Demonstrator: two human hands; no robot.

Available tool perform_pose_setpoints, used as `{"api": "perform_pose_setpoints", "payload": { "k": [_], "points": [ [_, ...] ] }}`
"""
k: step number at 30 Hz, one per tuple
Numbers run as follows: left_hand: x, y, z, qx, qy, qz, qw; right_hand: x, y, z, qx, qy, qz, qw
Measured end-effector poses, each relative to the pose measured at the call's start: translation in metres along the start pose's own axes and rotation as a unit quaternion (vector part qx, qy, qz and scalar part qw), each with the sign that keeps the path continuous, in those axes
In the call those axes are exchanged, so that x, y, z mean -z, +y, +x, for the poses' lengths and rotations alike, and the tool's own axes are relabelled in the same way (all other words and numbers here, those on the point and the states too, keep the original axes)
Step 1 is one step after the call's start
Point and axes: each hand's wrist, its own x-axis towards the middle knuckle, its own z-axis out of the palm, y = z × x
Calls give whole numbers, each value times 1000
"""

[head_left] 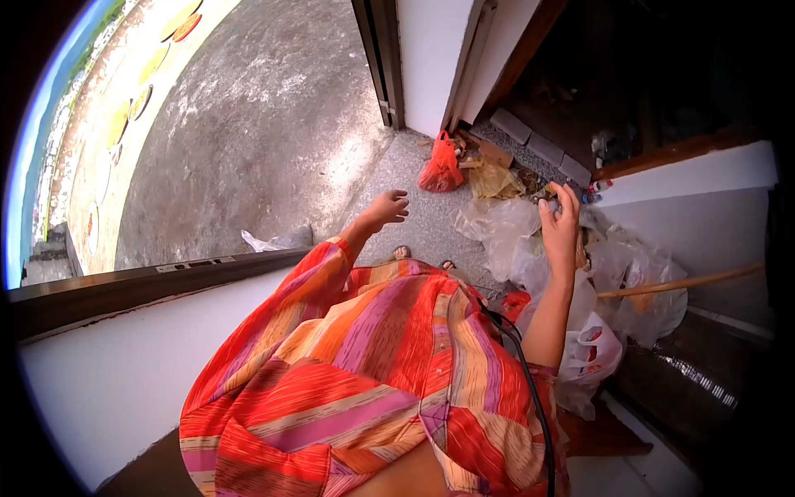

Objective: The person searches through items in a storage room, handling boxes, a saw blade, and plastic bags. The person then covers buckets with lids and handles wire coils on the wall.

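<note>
My left hand is held out over the grey speckled floor, fingers apart and a little curled, with nothing in it. To the right, my right hand is raised with its thumb and fingers spread, holding nothing. Behind and below it lies a heap of clear plastic bags. A red plastic bag, its handles upright, rests on the floor ahead, between the two hands and beyond them. Beside it is a crumpled yellowish bag. A white bag with red print lies near my right forearm.
Grey bricks line the edge of a dark opening at the upper right. A wooden stick slants in from the right. At the left, a door frame borders a concrete yard with round trays beyond.
</note>
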Motion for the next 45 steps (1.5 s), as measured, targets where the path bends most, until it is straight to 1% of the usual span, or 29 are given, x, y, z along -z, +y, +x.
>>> {"api": "perform_pose_setpoints", "payload": {
  "k": [2,3,6,8,9,12,13,15,16,18,19,20,22,23,25,26,27,28,29,30,31,33,35,36,38,41,42,43,45],
  "points": [
    [5,42,-14,-81,-44,82,992,-2,-10,-1,24,29,-32,999],
    [-10,-37,-36,-21,-43,128,991,-14,47,-52,-35,1,-7,999],
    [7,-29,-3,-101,-9,313,944,-5,91,-42,-99,5,37,994],
    [17,-70,20,-54,-19,347,936,21,117,-49,-170,29,138,975],
    [17,-64,7,5,16,252,968,25,124,-51,-204,45,233,950],
    [19,-64,11,104,77,-75,989,52,99,-45,-98,125,61,985],
    [11,-55,38,108,112,-230,961,59,81,-27,-30,172,9,985],
    [-16,-56,82,23,166,-351,921,69,29,-7,61,224,-4,973],
    [-48,-27,80,49,172,-385,905,67,6,-1,103,228,19,968],
    [-106,2,73,80,51,-456,885,32,-27,-4,208,170,27,963],
    [-140,19,67,68,-117,-450,882,13,-31,-7,283,119,5,952],
    [-174,17,61,65,-115,-448,884,3,-19,-11,284,122,9,951],
    [-220,7,40,-112,-437,-458,766,-25,21,-25,314,-5,25,949],
    [-218,42,1,-52,-387,-412,823,-36,49,-17,338,-67,28,938],
    [-215,117,-79,91,-288,-321,898,-41,137,-20,118,-86,-26,989],
    [-209,130,-90,20,-346,-296,890,-47,185,-23,-105,-138,-63,983],
    [-205,149,-106,-6,-353,-306,884,-54,212,-26,-324,-183,-96,923],
    [-206,162,-115,-125,-295,-224,920,-54,208,-26,-324,-183,-91,924],
    [-209,170,-123,-237,-232,-141,933,-43,192,-31,-447,-110,228,858],
    [-219,179,-127,-385,-130,-38,913,-37,183,-35,-516,-18,515,684],
    [-224,175,-125,-381,-131,-42,914,-46,173,-36,-486,-13,571,662],
    [-231,166,-112,-578,-72,239,777,-100,177,-34,-420,-84,694,579],
    [-237,118,-61,-664,-161,333,650,-96,124,-40,-403,-119,737,530],
    [-236,107,-53,-657,-168,323,661,-86,93,-49,-385,-147,779,473],
    [-221,96,-51,-578,-152,366,713,-101,117,-70,-351,-200,797,449],
    [-188,54,-17,-448,-105,469,754,-22,89,-76,-439,-204,707,515],
    [-175,33,0,-305,-85,502,805,-4,104,-76,-409,-178,735,510],
    [-143,-5,27,-223,-88,559,794,14,122,-77,-382,-151,762,502],
    [-102,-27,22,-43,-194,730,654,47,152,-82,-357,-9,803,477]
  ]
}}
